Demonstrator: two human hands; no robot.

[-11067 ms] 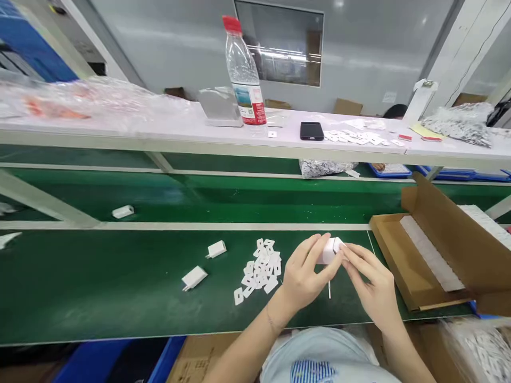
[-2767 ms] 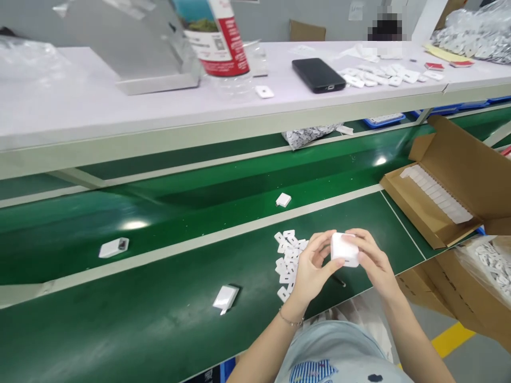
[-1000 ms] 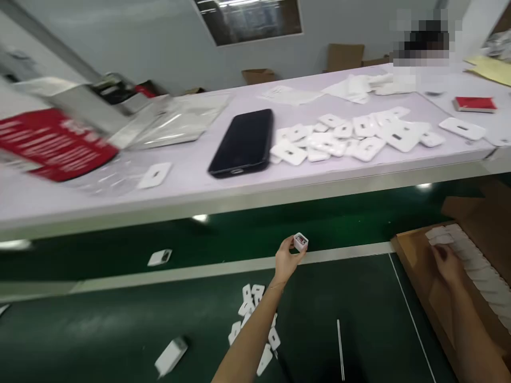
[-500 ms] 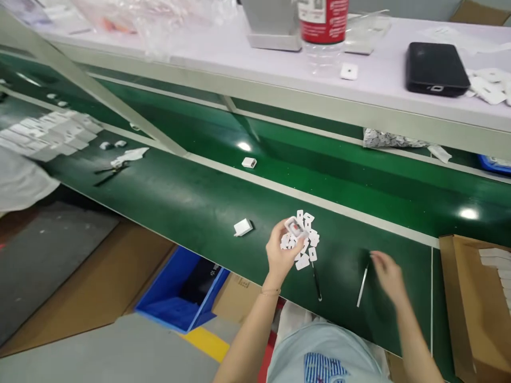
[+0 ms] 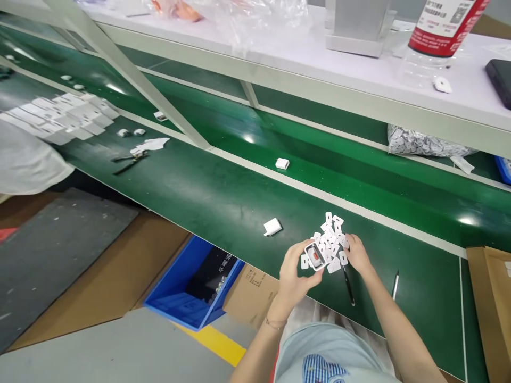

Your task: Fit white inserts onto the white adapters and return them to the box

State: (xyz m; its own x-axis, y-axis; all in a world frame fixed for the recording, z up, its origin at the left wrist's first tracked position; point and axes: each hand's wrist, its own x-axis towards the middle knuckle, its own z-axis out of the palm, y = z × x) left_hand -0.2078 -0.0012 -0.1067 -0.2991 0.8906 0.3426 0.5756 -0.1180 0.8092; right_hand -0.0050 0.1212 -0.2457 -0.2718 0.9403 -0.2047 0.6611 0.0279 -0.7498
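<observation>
My left hand (image 5: 294, 272) grips a small white plastic housing (image 5: 322, 264) between thumb and fingers, its open end facing up with something red inside. Just right of it, a heap of small white plastic plates (image 5: 329, 234) lies on the green bench. At the heap's right edge my right hand (image 5: 358, 255) has its fingers closed on one white plate (image 5: 344, 241). A dark pen-like tool (image 5: 348, 287) lies below the heap. Another thin tool (image 5: 395, 285), pale with a dark tip, rests right of my right forearm.
A white housing (image 5: 273, 227) lies left of the heap, and another (image 5: 282, 164) sits on the green belt behind. A cardboard box (image 5: 485, 308) stands at right. Overhead runs a shelf (image 5: 279, 64) bearing a bottle (image 5: 443, 32). A blue bin (image 5: 170, 298) sits below; a person's sleeve (image 5: 32, 154) shows at left.
My right hand has moved left from the thin pale tool to the heap of plates. The left hand still holds the housing, now lower and tilted. The view has shifted left.
</observation>
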